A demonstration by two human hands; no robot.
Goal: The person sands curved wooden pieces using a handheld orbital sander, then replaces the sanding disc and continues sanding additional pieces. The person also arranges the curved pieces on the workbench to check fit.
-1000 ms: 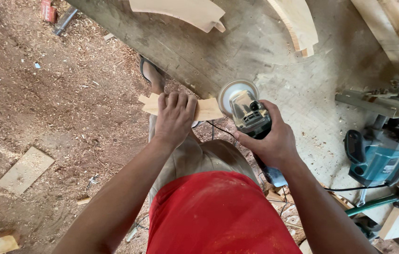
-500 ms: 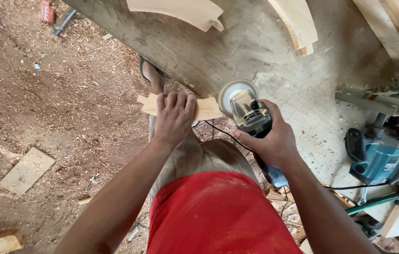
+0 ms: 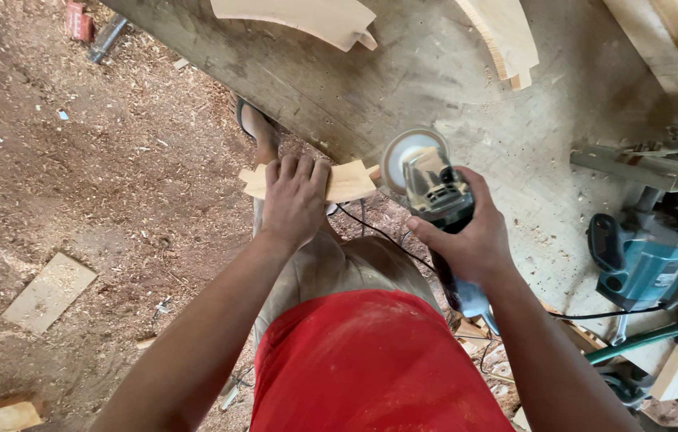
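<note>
My left hand (image 3: 295, 200) clamps the curved wood piece (image 3: 347, 182) at the counter (image 3: 451, 80) edge | my right hand (image 3: 467, 236) grasps the sander (image 3: 427, 180), disc beside the wood's end | best done, I judge, with fingers clear and light, even pressure | sawdust floor (image 3: 75, 184) below.

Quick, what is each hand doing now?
Left hand: closed over the wood piece, holding it.
Right hand: closed around the grinder.

Pale wood piece (image 3: 347, 181); grey-silver grinder (image 3: 435, 188); red shirt (image 3: 371, 368); teal saw (image 3: 651, 256).
</note>
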